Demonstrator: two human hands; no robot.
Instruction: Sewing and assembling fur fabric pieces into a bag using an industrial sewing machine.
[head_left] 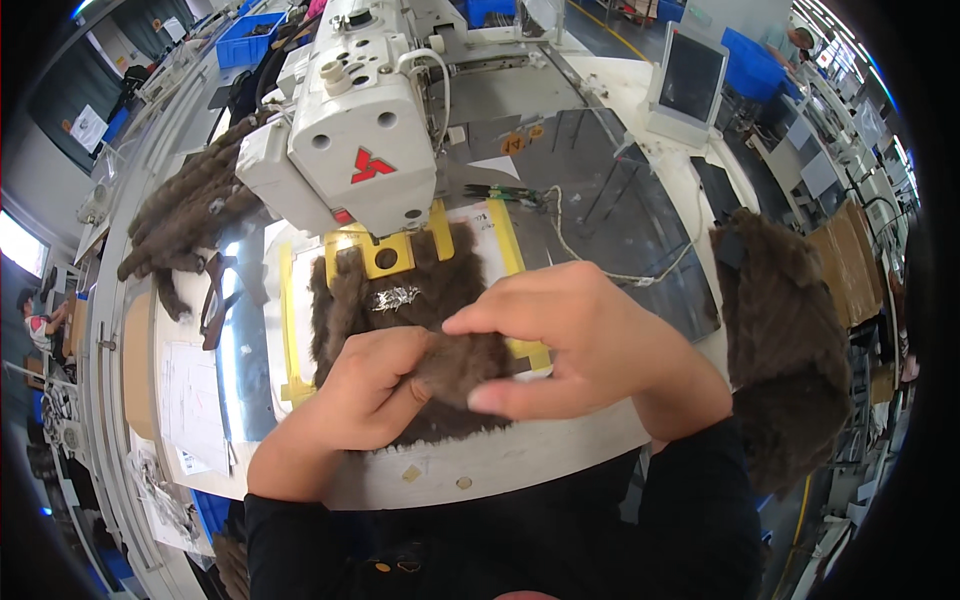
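A piece of brown fur [465, 365] is pinched in my left hand [372, 388], thumb and fingers closed on its left end. My right hand [580, 345] curves around the right side of it, index finger and thumb apart. Its index fingertip is close to my left knuckles. Beneath both hands lies a larger brown fur panel [445, 285] with a silvery patch [395, 298] in its middle. The panel rests on a white board edged with yellow tape [508, 238]. A yellow plate with a round hole [372, 256] lies over the panel's far edge, below the machine head.
The white sewing machine head [350, 140] overhangs the work. Green-handled tools [500, 192] and a cord [610, 275] lie on the grey plate. Brown fur strips [190, 205] are at left, a fur pile [785, 340] at right. A screen [690, 80] stands at back right.
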